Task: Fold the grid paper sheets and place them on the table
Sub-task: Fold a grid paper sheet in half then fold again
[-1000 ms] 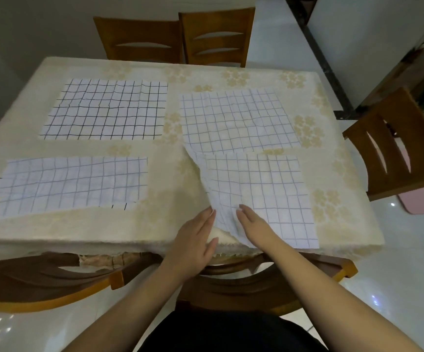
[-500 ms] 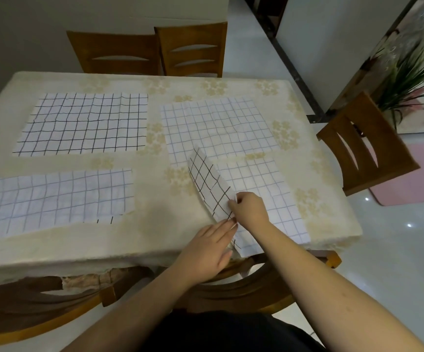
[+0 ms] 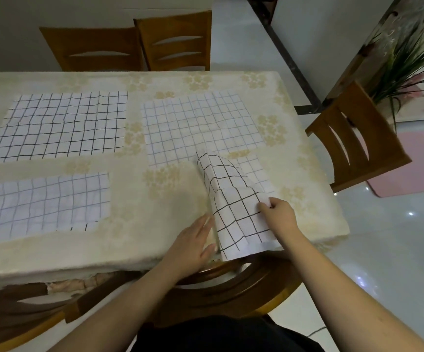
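Note:
Several white grid paper sheets lie on a table with a cream flowered cloth (image 3: 155, 219). The near right sheet (image 3: 233, 199) is folded over from its left side, its dark-lined underside facing up. My right hand (image 3: 279, 215) pinches the folded-over edge near the sheet's right side. My left hand (image 3: 193, 245) lies flat with straight fingers against the fold line at the sheet's left, by the table's near edge. Flat sheets lie at the far left (image 3: 61, 125), near left (image 3: 38, 204) and far right (image 3: 200, 128).
Two wooden chairs (image 3: 134, 44) stand at the table's far side, another chair (image 3: 358, 138) at its right. A curved wooden chair back (image 3: 231, 283) is just below the near edge. A green plant (image 3: 403, 59) stands at the far right over glossy floor.
My right hand has carried the sheet's left edge further over to the right, so the fold is wider. My left hand has stayed at the fold line. The camera has shifted slightly.

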Tool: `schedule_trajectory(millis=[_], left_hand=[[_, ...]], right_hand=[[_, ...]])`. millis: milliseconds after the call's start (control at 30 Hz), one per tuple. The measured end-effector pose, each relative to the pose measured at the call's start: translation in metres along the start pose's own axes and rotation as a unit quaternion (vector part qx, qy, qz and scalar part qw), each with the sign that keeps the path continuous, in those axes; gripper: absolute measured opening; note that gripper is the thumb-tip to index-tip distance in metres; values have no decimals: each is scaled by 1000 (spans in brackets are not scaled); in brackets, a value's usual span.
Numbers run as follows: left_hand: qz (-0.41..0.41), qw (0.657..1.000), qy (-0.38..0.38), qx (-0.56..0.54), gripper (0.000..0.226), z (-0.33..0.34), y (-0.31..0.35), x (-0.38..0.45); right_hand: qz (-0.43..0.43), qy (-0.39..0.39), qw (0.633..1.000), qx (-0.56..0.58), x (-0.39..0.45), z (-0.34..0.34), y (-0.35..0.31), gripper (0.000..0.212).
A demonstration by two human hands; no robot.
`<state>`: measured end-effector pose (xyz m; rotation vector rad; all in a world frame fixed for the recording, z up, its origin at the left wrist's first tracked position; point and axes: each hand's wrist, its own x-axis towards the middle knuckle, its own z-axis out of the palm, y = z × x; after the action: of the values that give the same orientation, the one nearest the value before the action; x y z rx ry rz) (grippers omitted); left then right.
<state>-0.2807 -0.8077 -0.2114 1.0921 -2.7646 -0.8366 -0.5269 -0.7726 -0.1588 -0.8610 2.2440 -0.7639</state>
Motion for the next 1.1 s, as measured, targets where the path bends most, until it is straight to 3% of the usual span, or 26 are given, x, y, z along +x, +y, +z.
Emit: schedule_trajectory(millis=[233, 400, 533, 667, 800, 900, 967, 1100], left_hand=[[-44, 999, -12, 27, 72, 34, 2, 58], [-80, 996, -13, 35, 69, 51, 9, 86], [-80, 996, -11, 44, 63, 58, 14, 94], [-107, 992, 58, -36, 44, 68, 17, 94], [-265, 929, 140, -217, 17, 58, 24, 102], [-402, 836, 160, -336, 15, 55, 22, 113], [-439, 784, 164, -407, 21, 54, 20, 120], [-455, 779, 164, -398, 36, 45, 17, 138]], right_hand=[[69, -54, 996, -15, 39, -22, 58, 23], [135, -109, 976, 134, 69, -33, 78, 44], [118, -94, 966, 208, 92, -45, 72, 35], [74, -95, 981, 151, 114, -49, 72, 42], [33, -120, 987, 102, 122, -47, 77, 35], [23, -134, 988, 71, 122, -42, 83, 32], [19, -146, 987, 68, 121, -40, 85, 35], [21, -176, 981, 80, 121, -35, 89, 42]])
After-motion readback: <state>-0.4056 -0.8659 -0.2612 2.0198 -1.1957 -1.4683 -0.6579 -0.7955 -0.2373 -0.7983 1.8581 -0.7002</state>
